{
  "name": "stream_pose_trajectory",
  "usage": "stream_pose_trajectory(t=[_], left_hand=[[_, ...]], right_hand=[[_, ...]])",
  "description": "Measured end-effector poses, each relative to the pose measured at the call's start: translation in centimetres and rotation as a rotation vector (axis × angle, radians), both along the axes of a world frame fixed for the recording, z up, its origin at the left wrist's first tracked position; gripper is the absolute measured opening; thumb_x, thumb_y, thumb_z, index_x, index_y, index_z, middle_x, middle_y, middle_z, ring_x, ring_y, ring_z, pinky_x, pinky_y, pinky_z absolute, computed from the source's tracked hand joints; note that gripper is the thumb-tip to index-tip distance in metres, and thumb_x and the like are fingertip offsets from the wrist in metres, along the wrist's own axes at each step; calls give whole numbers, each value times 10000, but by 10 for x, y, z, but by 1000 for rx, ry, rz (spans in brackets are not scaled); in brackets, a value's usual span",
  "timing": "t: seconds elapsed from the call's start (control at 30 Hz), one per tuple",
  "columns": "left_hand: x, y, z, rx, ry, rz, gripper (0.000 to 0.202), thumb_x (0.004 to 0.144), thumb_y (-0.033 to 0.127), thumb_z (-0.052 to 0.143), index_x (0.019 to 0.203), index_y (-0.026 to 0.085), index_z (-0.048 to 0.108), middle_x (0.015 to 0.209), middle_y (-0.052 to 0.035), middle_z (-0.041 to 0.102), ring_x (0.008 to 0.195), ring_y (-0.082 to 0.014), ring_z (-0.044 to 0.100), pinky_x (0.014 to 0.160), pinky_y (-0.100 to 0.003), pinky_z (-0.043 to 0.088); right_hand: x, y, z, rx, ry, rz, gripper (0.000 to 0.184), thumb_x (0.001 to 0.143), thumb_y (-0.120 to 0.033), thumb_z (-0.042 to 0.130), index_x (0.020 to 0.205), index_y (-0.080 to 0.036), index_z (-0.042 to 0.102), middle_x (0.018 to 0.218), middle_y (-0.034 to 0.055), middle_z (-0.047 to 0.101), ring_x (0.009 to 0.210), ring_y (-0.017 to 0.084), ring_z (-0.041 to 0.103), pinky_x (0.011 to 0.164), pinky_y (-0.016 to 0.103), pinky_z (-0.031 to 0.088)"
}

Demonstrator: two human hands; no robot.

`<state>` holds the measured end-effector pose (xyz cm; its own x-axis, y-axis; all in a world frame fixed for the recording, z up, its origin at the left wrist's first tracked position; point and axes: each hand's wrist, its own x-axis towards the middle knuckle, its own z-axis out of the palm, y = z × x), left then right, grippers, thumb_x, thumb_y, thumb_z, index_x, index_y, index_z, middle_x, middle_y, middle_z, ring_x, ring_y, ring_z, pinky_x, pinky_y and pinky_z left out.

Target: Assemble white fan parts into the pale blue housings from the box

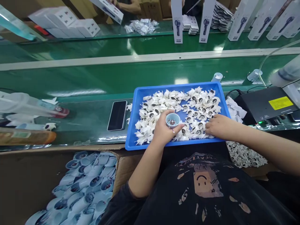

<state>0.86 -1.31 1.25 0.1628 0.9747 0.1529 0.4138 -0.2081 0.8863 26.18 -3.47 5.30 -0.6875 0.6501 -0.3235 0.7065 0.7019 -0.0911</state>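
My left hand (165,129) is wrapped around a light blue fan housing (172,121), its round open end facing up. Inside the housing, a small motor with reddish coils shows. Beneath it lies a blue tray (130,136) heaped with white fan impellers (161,104), several of them showing dark round hubs. My right hand (217,126) is at the tray's right side, its fingers curled together down among the impellers. Whatever those fingertips pinch is hidden from view.
Left of the tray lies a phone (117,115). A carton of blue housings (86,187) stands at lower left. To the right are a black control box (269,103) and a blue cylinder (217,77). White product boxes (178,28) line the far shelf, with a person's arm behind.
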Motion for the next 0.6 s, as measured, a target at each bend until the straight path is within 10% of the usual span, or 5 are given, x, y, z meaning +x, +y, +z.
stream_pose_trajectory(t=[0.33, 0.6], left_hand=[[5, -14, -6, 43, -288, -99, 636, 714, 360, 727, 1247, 212, 414, 1145, -114, 641, 991, -235, 659, 830, -358, 550], [22, -39, 24, 432, 86, -397, 598, 779, 385, 747, 1312, 256, 507, 1287, -113, 632, 1178, -277, 604, 997, -433, 499]], right_hand=[[9, -19, 10, -188, 812, -455, 257, 859, -382, 482, 992, -174, 552, 880, 66, 589, 664, 126, 519, 638, 279, 427], [-22, -42, -10, -614, 1355, -691, 373, 865, -571, 331, 772, -209, 332, 579, -54, 310, 457, 81, 313, 457, 231, 370]])
